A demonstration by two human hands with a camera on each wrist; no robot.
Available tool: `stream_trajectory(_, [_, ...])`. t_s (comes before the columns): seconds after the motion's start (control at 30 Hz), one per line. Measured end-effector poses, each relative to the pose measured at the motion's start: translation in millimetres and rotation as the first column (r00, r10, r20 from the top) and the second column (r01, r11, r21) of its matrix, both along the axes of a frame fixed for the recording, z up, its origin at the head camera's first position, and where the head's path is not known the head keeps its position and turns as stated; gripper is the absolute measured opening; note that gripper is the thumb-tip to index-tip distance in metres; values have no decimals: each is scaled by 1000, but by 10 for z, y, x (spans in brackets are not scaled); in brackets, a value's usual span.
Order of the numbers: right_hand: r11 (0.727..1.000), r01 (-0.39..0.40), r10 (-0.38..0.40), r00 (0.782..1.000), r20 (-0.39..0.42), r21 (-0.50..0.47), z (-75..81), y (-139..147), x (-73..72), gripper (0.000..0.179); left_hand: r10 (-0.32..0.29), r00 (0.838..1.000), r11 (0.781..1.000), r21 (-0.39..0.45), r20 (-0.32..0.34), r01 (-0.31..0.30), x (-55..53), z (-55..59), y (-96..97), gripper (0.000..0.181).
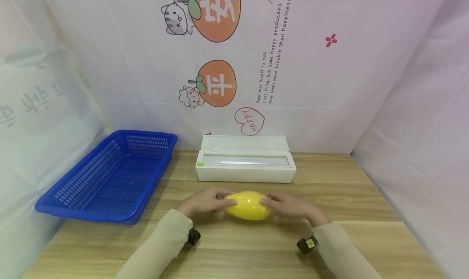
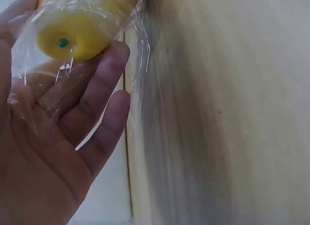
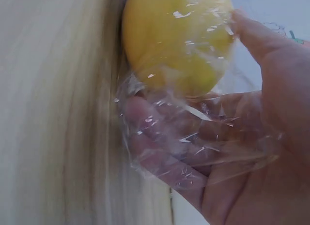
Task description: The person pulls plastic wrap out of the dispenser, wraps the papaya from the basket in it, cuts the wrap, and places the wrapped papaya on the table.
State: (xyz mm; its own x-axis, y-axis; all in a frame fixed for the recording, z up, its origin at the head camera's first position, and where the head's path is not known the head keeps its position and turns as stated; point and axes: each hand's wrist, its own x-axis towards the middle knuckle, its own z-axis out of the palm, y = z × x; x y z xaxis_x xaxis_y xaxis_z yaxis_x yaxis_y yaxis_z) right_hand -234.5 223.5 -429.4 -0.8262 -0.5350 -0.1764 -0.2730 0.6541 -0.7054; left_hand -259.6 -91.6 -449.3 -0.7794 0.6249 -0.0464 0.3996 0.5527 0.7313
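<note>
A yellow oval fruit (image 1: pixel 249 205) with a small green dot at one end lies sideways between the two hands, close over the table. Clear cling film (image 3: pixel 193 138) wraps it, its loose ends spreading over the palms in both wrist views. My left hand (image 1: pixel 207 201) grips the fruit's left end, thumb on top and fingers underneath. At the opposite end, my right hand (image 1: pixel 293 205) holds it the same way, the thumb pressing on the film. Behind the fruit stands a white cling film dispenser (image 1: pixel 245 174), its lid raised, with a roll inside and a green piece at its left.
A blue plastic basket (image 1: pixel 146 189) with slotted walls stands on the left of the wooden table (image 1: pixel 253 254). Printed white cloth (image 1: pixel 311 87) hangs behind the table and along both sides. Each wrist wears a small black camera.
</note>
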Motion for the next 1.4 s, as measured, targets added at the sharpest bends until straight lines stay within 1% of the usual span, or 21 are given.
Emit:
stream_trajectory(0.07, [1000,18,-18,999,34,-15,-15,-2,-36,46,8,1000,1000,4,14,-8,-38,-20,-12,48])
stream_trajectory(0.2, [998,66,-65,997,52,-21,-37,-4,-85,53,23,999,1000,10,41,-23,-109,-67,-38,44])
stream_trajectory(0.3, [995,92,-91,994,54,-23,-41,-10,-106,53,49,998,999,-10,37,-49,-158,-100,-76,49])
stream_trajectory(0.37, [995,100,-98,994,50,-28,-50,-12,-121,51,59,998,998,-27,5,-59,-178,-98,-108,55])
stream_trajectory(0.43, [994,107,-105,993,52,-33,-51,-17,-130,50,54,998,998,-19,-35,-55,-169,-51,-131,60])
stream_trajectory(0.53, [995,97,-95,994,45,-38,-51,-24,-144,51,18,988,1000,-21,-153,-21,-97,91,-112,60])
stream_trajectory(0.57, [995,92,-91,995,43,-39,-43,-28,-146,52,-1,980,1000,-25,-201,-4,-57,152,-82,59])
stream_trajectory(0.6, [995,90,-88,995,38,-35,-35,-28,-147,53,-25,967,999,-26,-255,19,-14,211,-43,58])
stream_trajectory(0.7, [997,78,-77,997,26,-26,-12,-37,-150,54,-91,900,996,-62,-425,71,115,340,114,53])
stream_trajectory(0.73, [997,77,-77,997,24,-23,-5,-42,-153,53,-111,876,993,-75,-470,86,151,359,170,53])
stream_trajectory(0.8, [997,76,-76,997,23,-24,4,-51,-154,53,-137,835,990,-112,-534,90,211,360,267,52])
stream_trajectory(0.83, [997,74,-73,997,27,-29,9,-57,-154,52,-144,824,987,-135,-549,83,237,350,305,53])
stream_trajectory(0.9, [997,71,-70,997,21,-32,17,-68,-154,51,-145,813,983,-178,-563,52,272,317,354,56])
stream_trajectory(1.0, [997,63,-62,998,29,-38,28,-70,-154,51,-129,809,979,-205,-573,11,284,268,384,61])
stream_trajectory(1.07, [997,61,-60,998,37,-39,35,-58,-152,51,-118,810,979,-202,-574,-1,270,246,382,63])
stream_trajectory(1.13, [997,75,-75,997,12,-19,43,-28,-147,51,-114,809,980,-198,-577,-3,244,229,381,63])
stream_trajectory(1.2, [995,97,-97,995,-34,-5,60,12,-137,50,-111,813,981,-195,-572,-4,221,226,380,63])
stream_trajectory(1.27, [993,119,-119,989,-92,-3,76,55,-130,47,-108,821,980,-197,-560,-5,203,234,382,63])
stream_trajectory(1.33, [990,143,-144,978,-153,-15,100,81,-113,42,-107,830,980,-200,-547,-5,193,246,383,63])
stream_trajectory(1.37, [989,149,-151,970,-191,-26,117,80,-102,40,-103,837,979,-202,-537,-9,191,254,383,63])
stream_trajectory(1.4, [988,153,-156,961,-229,-34,135,73,-90,38,-102,840,979,-205,-534,-11,188,260,384,63])
